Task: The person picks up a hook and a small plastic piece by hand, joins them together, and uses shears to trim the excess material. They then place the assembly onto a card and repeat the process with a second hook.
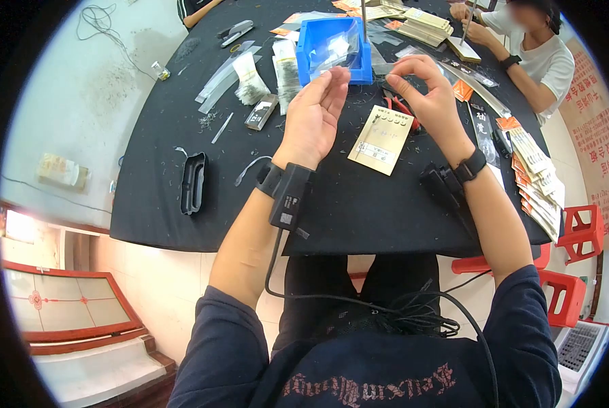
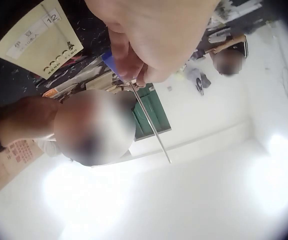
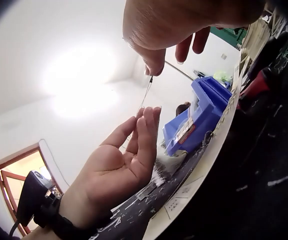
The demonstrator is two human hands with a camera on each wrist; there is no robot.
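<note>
In the right wrist view my right hand [image 3: 179, 25] pinches a small dark piece [image 3: 151, 79] between thumb and finger. From it a thin line [image 3: 145, 95] runs down to my left hand [image 3: 126, 160], whose fingertips meet at its lower end, the other fingers fairly straight. The head view has the left hand [image 1: 315, 119] beside a blue bin [image 1: 335, 71] and the right hand [image 1: 430, 95] over the table, thumb and index close together. A cream card [image 1: 379, 146] with a row of small holes and a white label lies below, between the hands.
Red-handled pliers [image 1: 403, 112] lie behind the card. White strand bundles [image 1: 250, 78], a small grey box [image 1: 261, 112] and a black tray [image 1: 194, 183] are at left. Stacked cards [image 1: 536, 166] line the right edge. A thin metal rod [image 2: 151, 127] stands upright by the bin. Another person sits back right.
</note>
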